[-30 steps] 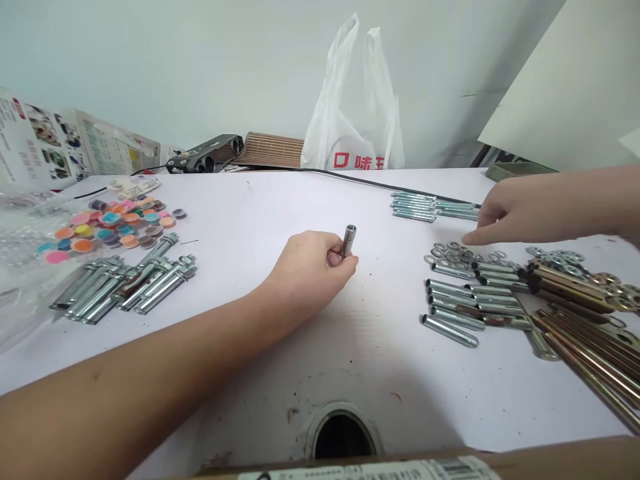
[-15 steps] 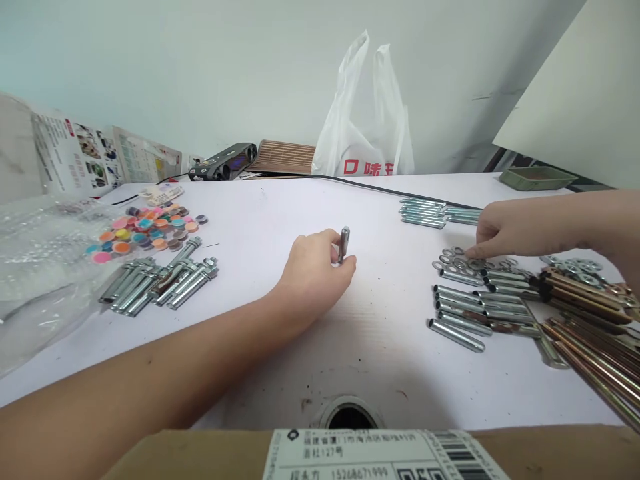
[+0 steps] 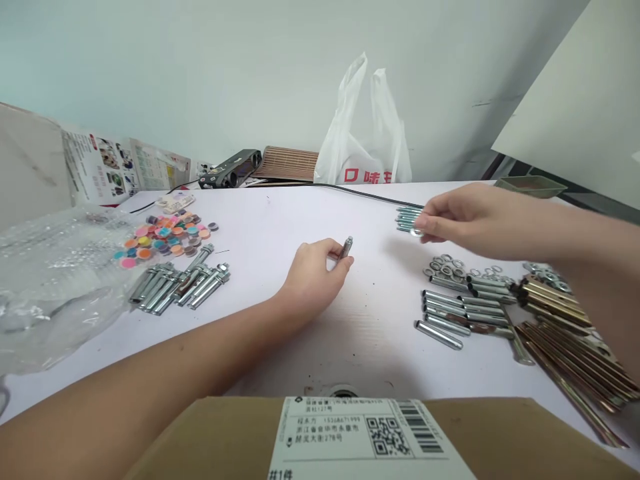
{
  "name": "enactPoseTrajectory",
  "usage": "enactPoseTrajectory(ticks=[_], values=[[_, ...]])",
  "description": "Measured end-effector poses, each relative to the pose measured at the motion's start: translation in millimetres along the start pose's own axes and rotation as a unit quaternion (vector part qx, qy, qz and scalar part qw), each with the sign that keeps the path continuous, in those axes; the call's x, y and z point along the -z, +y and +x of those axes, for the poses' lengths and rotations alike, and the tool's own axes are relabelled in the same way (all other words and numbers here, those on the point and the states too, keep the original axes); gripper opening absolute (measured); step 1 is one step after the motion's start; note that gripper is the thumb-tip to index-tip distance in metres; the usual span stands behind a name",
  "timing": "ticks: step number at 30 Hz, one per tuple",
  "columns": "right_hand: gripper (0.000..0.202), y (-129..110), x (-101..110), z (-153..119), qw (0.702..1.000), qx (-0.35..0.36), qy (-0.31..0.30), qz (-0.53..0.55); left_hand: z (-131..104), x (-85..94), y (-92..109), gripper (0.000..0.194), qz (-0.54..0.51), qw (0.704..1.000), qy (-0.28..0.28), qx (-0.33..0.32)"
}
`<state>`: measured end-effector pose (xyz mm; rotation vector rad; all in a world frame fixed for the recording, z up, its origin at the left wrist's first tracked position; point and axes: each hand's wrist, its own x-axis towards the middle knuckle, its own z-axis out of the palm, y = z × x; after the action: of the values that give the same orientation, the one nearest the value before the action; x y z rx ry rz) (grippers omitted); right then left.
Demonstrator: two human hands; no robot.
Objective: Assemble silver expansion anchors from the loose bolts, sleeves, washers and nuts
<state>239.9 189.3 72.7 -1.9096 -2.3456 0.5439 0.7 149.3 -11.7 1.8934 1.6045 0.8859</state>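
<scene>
Near the middle of the table, my left hand pinches an expansion bolt that stands tilted, its upper end showing above the fingers. My right hand is raised over the right side, its thumb and fingertips closed on a small metal washer. Below it lies a heap of washers. Steel sleeves lie in loose rows in front of that heap. Thin silver rods are stacked behind the washer, partly covered by my right hand.
At left, assembled bolts lie beside coloured caps and clear plastic wrap. Brassy rods spread at right. A cardboard box with a label stands in front. A white plastic bag and a black cable are behind.
My right hand has lifted from the washer heap and moved left with a washer in its fingertips. My left hand still holds the bolt, now leaning more. The view has tilted slightly.
</scene>
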Motion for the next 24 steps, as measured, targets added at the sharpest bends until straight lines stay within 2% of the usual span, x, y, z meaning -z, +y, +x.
enactPoseTrajectory(ticks=[2,4,8,13,18,21,24], values=[[0.033,-24.4,-13.1,-4.6,0.994,0.084,0.023,0.072,-0.2,1.1,0.9,0.021,0.005,1.000,-0.004,-0.008],[0.032,-45.0,-28.4,-7.0,0.983,0.136,0.040,0.120,-0.5,2.0,0.7,0.018,0.010,1.000,-0.006,-0.023],[0.026,-67.3,-53.1,-5.7,0.969,0.176,0.051,0.168,-0.8,2.8,-2.1,0.018,0.017,0.999,-0.009,-0.037],[0.023,-74.3,-66.1,-2.1,0.951,0.180,0.023,0.250,-0.9,3.7,-4.8,0.018,0.018,0.998,-0.033,-0.052],[0.026,-76.0,-72.7,1.8,0.932,0.163,0.032,0.323,-2.6,4.2,-3.9,0.015,0.012,0.998,-0.028,-0.062],[0.031,-75.2,-74.4,3.2,0.935,0.134,0.033,0.327,-4.0,3.9,-3.6,0.014,0.040,0.997,-0.022,-0.069],[0.031,-73.5,-74.0,3.4,0.938,0.138,0.021,0.318,-4.2,3.6,-3.8,0.015,0.064,0.995,-0.015,-0.073]])
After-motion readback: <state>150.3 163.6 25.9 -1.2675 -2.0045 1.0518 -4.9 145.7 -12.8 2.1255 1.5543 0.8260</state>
